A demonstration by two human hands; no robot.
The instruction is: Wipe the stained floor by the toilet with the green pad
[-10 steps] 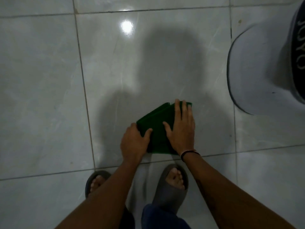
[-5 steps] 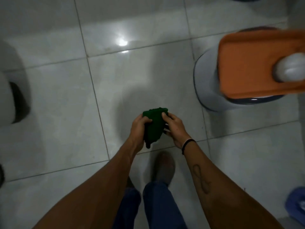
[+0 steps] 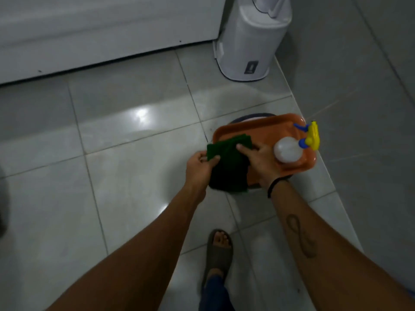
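The dark green pad point(image 3: 229, 167) is folded and held over the left end of an orange tray point(image 3: 258, 129). My left hand point(image 3: 199, 167) pinches its left corner between thumb and fingers. My right hand point(image 3: 260, 160) grips its right side, index finger lying across the top. The pad's lower part hangs past the tray's front edge. The grey tiled floor point(image 3: 125, 167) is glossy, with a light glare at mid-left. No toilet is visible in this view.
A white spray bottle point(image 3: 288, 150) with a yellow and blue trigger lies on the tray's right end. The tray rests on a round grey stand. A white lidded bin point(image 3: 247, 41) stands at the back by the right wall. A white panel runs along the back. My sandalled foot point(image 3: 219, 250) is below.
The pad was pressed flat on the floor under both hands, then lifted and bunched. Now both hands hold it over the orange tray, and the view has swung toward the bin.
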